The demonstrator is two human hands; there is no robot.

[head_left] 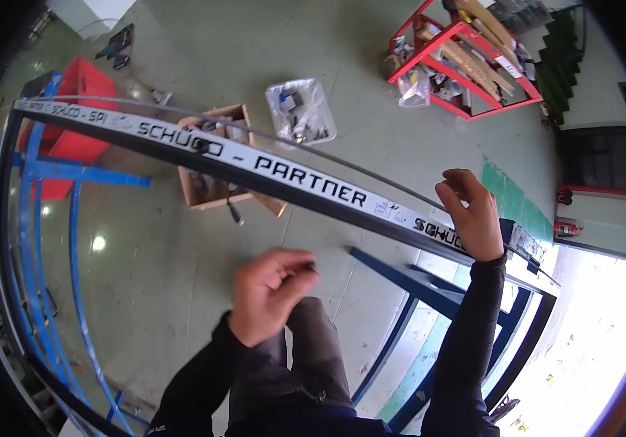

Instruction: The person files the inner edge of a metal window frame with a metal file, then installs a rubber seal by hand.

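Grey-green concrete floor [182, 44] fills the view. Blue steel trestle stand [43, 171] sits under the long black metal frame profile [305, 186], which carries white tape printed SCHÜCO - PARTNER and runs corner to corner across the view.

Red steel rack [466, 65] with timber lengths stands well beyond the profile's right half. Open brown cardboard box [203, 189] is on the floor, directly under the profile's middle. Clear plastic bag of small parts [302, 109] is just beyond the profile, near the box.

Right hand [473, 215] is at the profile's right end, fingers curled round the thin grey strip [342, 156] and resting on the profile's top edge. Left hand [269, 291] is on the near side of the profile, not touching it, fingers pinched closed; a small dark bit [313, 268] shows at the fingertips, cannot tell what.

Progress, judged: the strip arcs free above the profile along most of its length, meeting it only near the two ends, so nearly all of the seating is left.
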